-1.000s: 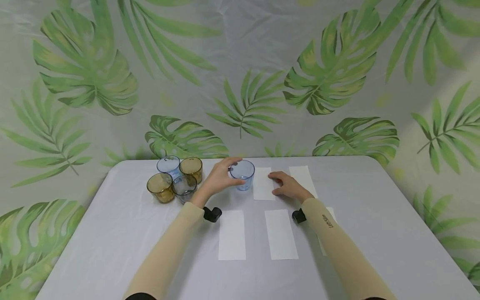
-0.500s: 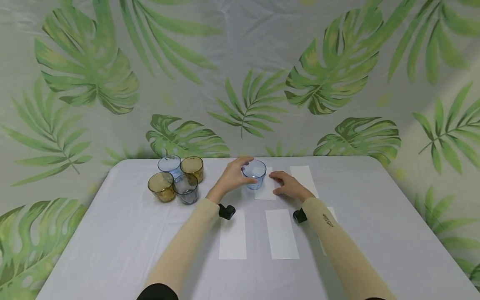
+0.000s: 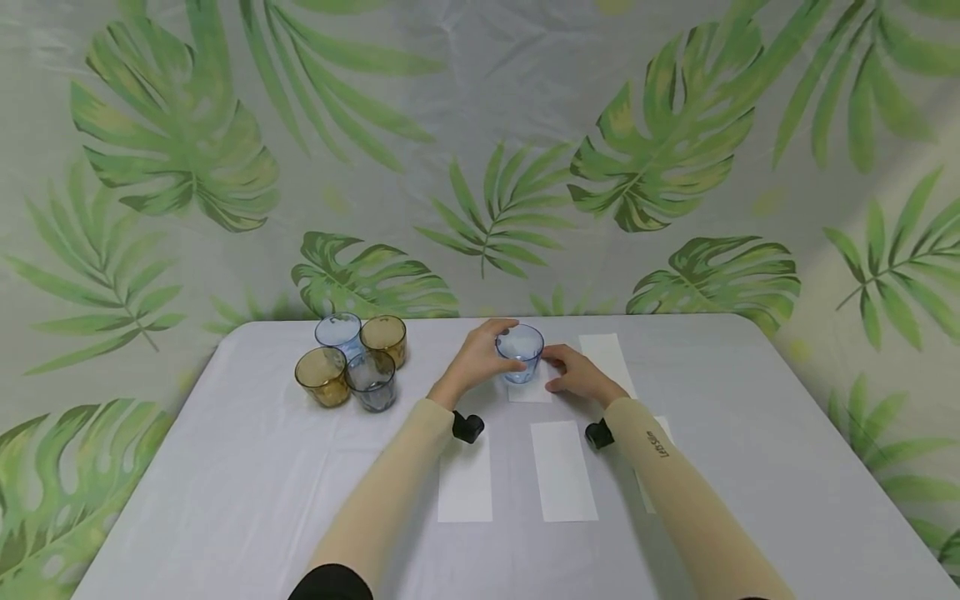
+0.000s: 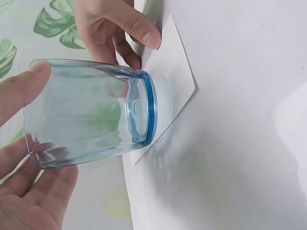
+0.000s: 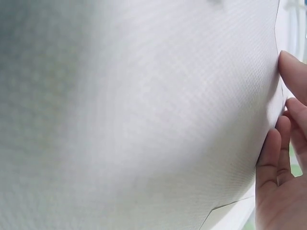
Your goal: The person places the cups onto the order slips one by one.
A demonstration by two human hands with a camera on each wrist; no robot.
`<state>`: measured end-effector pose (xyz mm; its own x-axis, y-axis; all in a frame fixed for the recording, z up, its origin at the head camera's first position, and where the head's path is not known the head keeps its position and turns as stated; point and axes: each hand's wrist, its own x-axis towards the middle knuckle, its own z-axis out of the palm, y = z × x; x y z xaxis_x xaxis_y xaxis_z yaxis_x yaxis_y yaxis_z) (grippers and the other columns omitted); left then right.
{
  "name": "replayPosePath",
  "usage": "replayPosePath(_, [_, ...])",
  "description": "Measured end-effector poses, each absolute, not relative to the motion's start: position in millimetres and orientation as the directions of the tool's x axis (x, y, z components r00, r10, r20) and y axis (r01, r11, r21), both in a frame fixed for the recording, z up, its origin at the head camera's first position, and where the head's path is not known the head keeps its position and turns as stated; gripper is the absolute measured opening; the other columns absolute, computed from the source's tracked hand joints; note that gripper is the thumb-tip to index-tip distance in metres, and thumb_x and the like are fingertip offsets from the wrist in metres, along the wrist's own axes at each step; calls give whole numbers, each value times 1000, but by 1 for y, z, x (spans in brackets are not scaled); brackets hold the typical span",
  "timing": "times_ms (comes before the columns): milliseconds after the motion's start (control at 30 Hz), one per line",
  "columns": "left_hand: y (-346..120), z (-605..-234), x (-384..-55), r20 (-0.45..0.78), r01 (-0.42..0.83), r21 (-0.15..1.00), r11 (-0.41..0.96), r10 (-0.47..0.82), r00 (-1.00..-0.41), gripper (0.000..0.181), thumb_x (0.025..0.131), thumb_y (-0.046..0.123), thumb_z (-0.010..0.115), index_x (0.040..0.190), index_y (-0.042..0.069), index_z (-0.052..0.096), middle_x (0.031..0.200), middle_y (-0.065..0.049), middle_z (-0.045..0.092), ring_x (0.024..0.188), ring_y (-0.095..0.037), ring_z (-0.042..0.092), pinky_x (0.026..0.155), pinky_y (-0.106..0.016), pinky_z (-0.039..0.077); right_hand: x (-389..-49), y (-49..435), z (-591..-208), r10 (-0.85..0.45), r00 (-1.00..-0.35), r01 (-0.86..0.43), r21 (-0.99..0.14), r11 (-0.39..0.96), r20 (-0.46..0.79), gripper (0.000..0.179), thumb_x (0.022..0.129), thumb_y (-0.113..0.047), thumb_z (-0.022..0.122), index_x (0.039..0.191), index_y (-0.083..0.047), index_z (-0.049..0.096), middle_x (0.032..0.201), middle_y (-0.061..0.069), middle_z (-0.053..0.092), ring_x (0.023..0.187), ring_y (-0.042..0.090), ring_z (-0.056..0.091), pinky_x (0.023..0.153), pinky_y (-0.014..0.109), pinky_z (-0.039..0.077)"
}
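My left hand grips a clear blue glass tumbler, thumb on the near side and fingers on the far side of its rim. Upright, the tumbler is over a white paper rectangle in the back row; whether its base touches the paper I cannot tell. In the left wrist view the tumbler shows a thick blue base. My right hand rests at the paper's right side, its fingers loosely bent and holding nothing. The right wrist view catches its fingertips against the white surface.
Left of the hands stand two amber tumblers, a blue one and a grey one. More white papers lie in front and at the back right. A leaf-print curtain hangs behind the white-covered table.
My left hand has carried the blue tumbler rightward, from beside the back-row paper to over it. The right hand has stayed nearly where it was.
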<state>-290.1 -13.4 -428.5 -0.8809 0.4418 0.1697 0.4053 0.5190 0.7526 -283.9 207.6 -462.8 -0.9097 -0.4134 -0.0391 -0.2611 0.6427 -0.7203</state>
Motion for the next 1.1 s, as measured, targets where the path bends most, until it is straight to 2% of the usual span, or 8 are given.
replayPosePath(267, [-4, -432, -294, 177, 420, 738, 527, 450, -875, 74, 76, 21, 83, 139, 5, 47, 139, -12, 48, 127, -27, 44, 104, -39, 38, -286, 207, -462, -387, -919, -229, -687, 690, -82, 60, 83, 0, 69, 135, 14, 42, 138, 30, 41, 125, 42, 41, 108, 50, 31])
replayPosePath(500, [0, -434, -295, 182, 433, 721, 541, 455, -872, 74, 76, 22, 83, 139, 4, 48, 140, -12, 48, 129, -26, 43, 105, -37, 37, -286, 208, -463, -399, -915, -260, -673, 693, -57, 58, 81, -1, 71, 130, 15, 45, 134, 31, 43, 123, 42, 43, 107, 50, 32])
replayPosePath(1100, [9, -434, -294, 150, 406, 736, 541, 455, -878, 75, 78, 21, 81, 141, 4, 44, 143, -10, 44, 131, -25, 41, 106, -36, 37, -285, 208, -465, -387, -920, -234, -707, 668, -61, 53, 80, -1, 71, 126, 11, 50, 130, 29, 46, 121, 43, 44, 104, 51, 35])
